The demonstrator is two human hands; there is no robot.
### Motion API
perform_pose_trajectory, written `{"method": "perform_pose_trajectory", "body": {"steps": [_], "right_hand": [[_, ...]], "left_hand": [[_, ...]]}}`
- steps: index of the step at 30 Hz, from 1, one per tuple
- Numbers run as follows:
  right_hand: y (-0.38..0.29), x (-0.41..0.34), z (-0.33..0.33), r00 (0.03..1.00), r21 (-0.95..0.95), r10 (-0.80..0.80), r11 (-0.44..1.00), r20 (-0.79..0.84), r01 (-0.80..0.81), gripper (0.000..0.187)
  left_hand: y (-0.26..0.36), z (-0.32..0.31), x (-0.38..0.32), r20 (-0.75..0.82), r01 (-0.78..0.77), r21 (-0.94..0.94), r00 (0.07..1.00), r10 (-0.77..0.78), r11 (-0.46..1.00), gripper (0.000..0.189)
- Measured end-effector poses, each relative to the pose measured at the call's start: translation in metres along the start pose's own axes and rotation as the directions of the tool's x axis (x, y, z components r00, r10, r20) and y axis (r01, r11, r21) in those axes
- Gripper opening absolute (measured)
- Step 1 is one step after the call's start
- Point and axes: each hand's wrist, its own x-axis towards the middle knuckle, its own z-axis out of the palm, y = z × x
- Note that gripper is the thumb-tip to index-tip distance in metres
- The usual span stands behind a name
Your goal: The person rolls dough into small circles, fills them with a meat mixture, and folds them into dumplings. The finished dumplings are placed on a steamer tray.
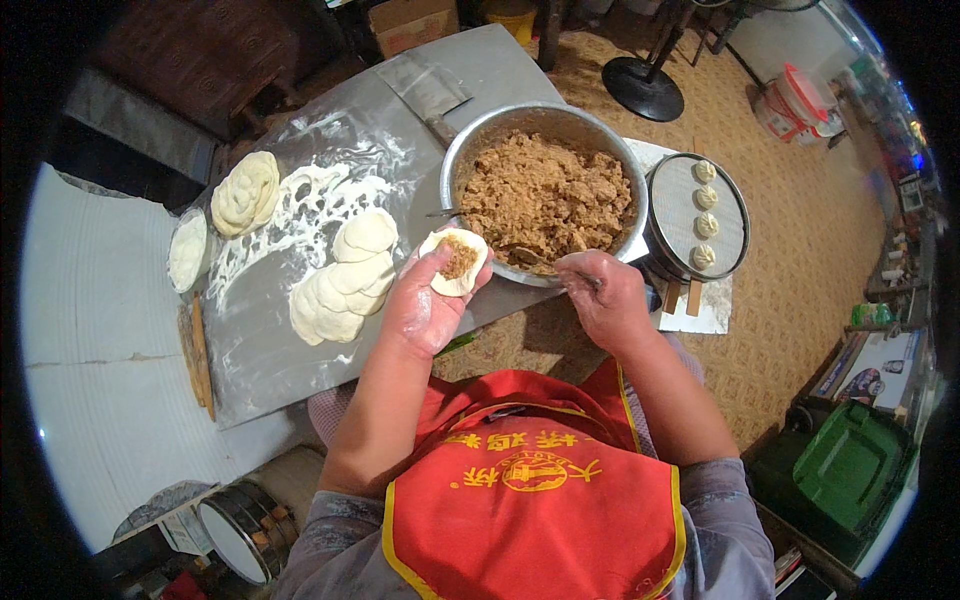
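Observation:
In my left hand (pixel 429 304) lies a round dough wrapper (pixel 471 281), with a patch of brown filling (pixel 457 259) in its middle and my thumb at the filling's edge. My right hand (pixel 606 298) is at the near rim of a large metal bowl (pixel 640 206), closed around the handle of a spoon (pixel 529 256) whose head rests in the filling mix (pixel 544 187). Much of the handle is hidden by the fingers. Left of my left hand, overlapping flat dough wrappers (pixel 337 296) lie on the floured metal tabletop (pixel 270 360).
A dough lump (pixel 246 193) and a flour bowl (pixel 187 250) are at the left. Rolling sticks (pixel 196 360) lie along the table edge. Beyond the bowl is a cleaver (pixel 426 90). On the right, a round steamer (pixel 675 217) carries several pleated buns (pixel 706 198).

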Motion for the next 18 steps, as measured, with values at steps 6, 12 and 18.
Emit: {"method": "perform_pose_trajectory", "body": {"steps": [6, 12, 18], "right_hand": [[0.011, -0.004, -0.018, 0.896, 0.494, 0.440, 0.768, 0.055, -0.407, 0.015], [-0.001, -0.001, -0.027, 0.796, 0.822, 0.605, 0.448, 0.009, -0.350, 0.020], [-0.042, -0.017, -0.025, 0.978, 0.052, -0.203, 0.977, -0.050, 0.205, 0.015]], "left_hand": [[0.001, -0.002, 0.004, -0.050, 0.037, -0.143, 0.998, -0.045, 0.989, 0.036], [0.002, 0.004, 0.002, -0.042, 0.023, -0.162, 0.999, -0.030, 0.986, 0.035], [-0.009, 0.029, 0.008, -0.032, 0.025, -0.145, 0.999, -0.030, 0.989, 0.033]]}}
